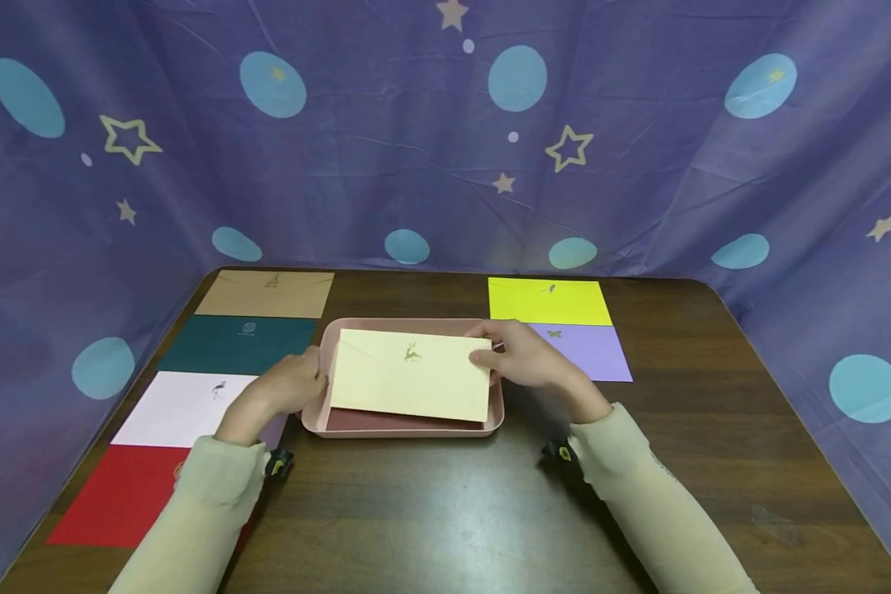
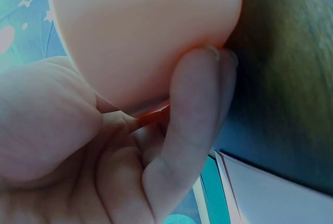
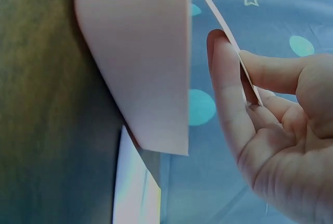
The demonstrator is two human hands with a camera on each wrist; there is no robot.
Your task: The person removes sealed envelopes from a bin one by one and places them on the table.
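Observation:
A cream envelope [image 1: 408, 375] with a small gold deer print lies tilted over the pink tray [image 1: 401, 434]. My right hand [image 1: 523, 355] pinches its right edge between thumb and fingers, and the right wrist view shows this edge [image 3: 227, 26] raised above the tray wall [image 3: 135, 67]. At the tray's left end, my left hand [image 1: 289, 384] grips the rim. In the left wrist view its fingers [image 2: 195, 94] curl against the outside of the tray [image 2: 140, 36]. A dark red envelope [image 1: 408, 420] shows in the tray below the cream one.
Down the left side lie tan [image 1: 267, 294], dark green [image 1: 230, 342], pale pink [image 1: 171, 404] and red [image 1: 111, 495] envelopes, partly covered by the left arm. Yellow [image 1: 542, 304] and lilac [image 1: 594, 355] envelopes lie right of the tray. A patterned curtain [image 1: 416, 165] hangs behind the table.

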